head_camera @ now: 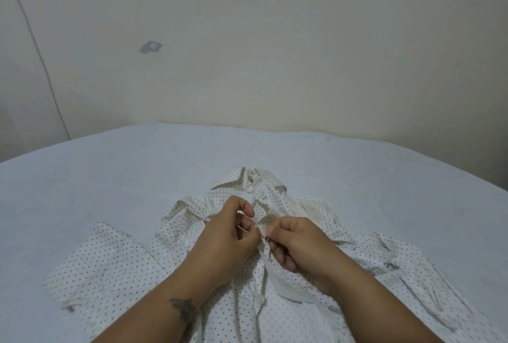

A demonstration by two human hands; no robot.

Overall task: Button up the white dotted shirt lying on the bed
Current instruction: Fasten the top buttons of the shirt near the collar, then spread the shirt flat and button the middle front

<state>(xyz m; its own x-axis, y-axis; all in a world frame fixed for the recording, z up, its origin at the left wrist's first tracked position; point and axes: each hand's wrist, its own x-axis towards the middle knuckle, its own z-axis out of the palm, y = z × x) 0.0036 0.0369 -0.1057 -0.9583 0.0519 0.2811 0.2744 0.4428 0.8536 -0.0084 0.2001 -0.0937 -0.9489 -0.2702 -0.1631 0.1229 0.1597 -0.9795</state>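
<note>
White dotted shirt (115,268), spread front-up on the bed (357,166), collar (247,177) toward the wall (275,40), sleeves out to either side. No readable brand, label or writing anywhere on the cloth. Two buttons below the collar already fastened; one more button (259,299) visible lower on the placket, close to the wrists. Pale sheet, lightly creased, with the bare cream wall behind, a chipped grey patch (150,47) in the paint and a thin cable (35,48) running down at far left. Left hand (222,238) curled, thumb and fingertips pinching the placket edge at mid-chest. Right hand (297,243) curled too, thumb and forefinger pinching the opposite edge, knuckles up. Fingertips of both nearly touching over the opening. Small dark tattoo (182,307) on the left forearm.
</note>
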